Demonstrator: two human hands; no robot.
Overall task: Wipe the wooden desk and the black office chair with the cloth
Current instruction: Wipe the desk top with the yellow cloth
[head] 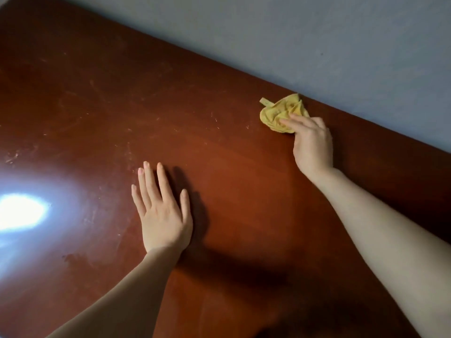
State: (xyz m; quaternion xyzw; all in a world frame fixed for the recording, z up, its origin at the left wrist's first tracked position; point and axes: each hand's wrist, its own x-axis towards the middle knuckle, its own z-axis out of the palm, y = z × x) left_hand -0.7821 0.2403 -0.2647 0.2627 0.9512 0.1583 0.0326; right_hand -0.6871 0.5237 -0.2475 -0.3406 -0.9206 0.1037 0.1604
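The reddish-brown wooden desk (219,167) fills most of the view, with dusty streaks across its left half. A crumpled yellow cloth (278,113) lies near the desk's far edge by the wall. My right hand (312,142) grips the cloth's near side, fingers curled into it, arm stretched out from the lower right. My left hand (161,211) lies flat on the desk with straight, spread fingers, left of centre. The black office chair is out of view.
A grey-blue wall (317,40) runs along the desk's far edge, just behind the cloth. A bright glare of reflected light (19,211) sits on the desk at the left. Dark shadows fall on the near part of the desk.
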